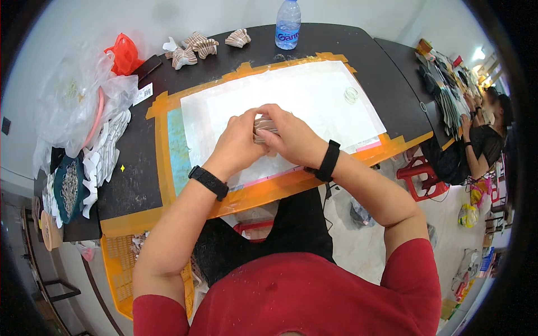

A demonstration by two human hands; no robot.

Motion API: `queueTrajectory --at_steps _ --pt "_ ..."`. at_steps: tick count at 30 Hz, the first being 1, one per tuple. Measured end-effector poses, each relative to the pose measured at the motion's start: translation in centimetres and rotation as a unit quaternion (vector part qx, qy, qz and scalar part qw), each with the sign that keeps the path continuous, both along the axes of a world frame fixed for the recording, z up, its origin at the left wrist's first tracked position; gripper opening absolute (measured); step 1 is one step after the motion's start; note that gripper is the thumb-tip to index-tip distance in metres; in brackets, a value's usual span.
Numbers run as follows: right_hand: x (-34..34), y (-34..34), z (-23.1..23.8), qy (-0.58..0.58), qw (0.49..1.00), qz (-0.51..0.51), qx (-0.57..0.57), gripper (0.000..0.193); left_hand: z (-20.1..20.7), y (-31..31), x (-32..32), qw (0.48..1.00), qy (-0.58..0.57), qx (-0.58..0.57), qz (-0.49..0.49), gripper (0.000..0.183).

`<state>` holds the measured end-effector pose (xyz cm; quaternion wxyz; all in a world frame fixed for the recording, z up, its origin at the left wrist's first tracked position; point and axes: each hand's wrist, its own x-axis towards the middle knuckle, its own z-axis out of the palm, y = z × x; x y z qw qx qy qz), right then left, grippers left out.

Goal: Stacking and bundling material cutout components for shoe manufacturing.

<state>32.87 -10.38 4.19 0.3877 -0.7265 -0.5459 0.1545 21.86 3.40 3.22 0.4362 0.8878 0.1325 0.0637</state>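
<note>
I am pinching a small striped paper piece (263,126) between both hands, left hand (238,144) and right hand (291,137) closed on it (probably folded). They are hovering over the white sheet (314,95).

A dark worktop (129,185) carries a white sheet (314,95) bordered with orange tape (159,145), a pale blue strip showing along the sheet's left edge. A small clear ring (351,94) lies on the sheet near its right end. At the far edge stand a clear water bottle (288,23) and several striped folded-paper pieces (196,46). On the left lie a crumpled clear plastic bag (78,95), a red bag (124,53) and stacked white cutouts (103,151).
</note>
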Motion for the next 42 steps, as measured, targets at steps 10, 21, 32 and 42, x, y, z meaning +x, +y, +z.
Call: queueTrajectory --at_steps 10,21,32,42 --pt "-0.7 -2.6 -2.4 -0.11 0.994 -0.011 0.009 0.066 -0.2 -0.1 -2.3 0.988 -0.024 0.155 0.007 0.031" --pt "-2.4 -2.9 -1.4 -0.139 0.987 0.051 -0.056 0.067 0.5 -0.2 -4.5 0.995 0.006 0.094 -0.016 0.029" --pt "-4.4 -2.1 -2.8 -0.296 0.949 -0.063 -0.088 0.05 -0.4 -0.6 -4.4 0.983 -0.016 0.181 -0.007 0.041" --pt "-5.5 -1.2 -3.2 -0.346 0.926 -0.111 -0.1 0.052 0.1 0.7 -3.6 0.979 -0.034 0.201 0.008 0.04"
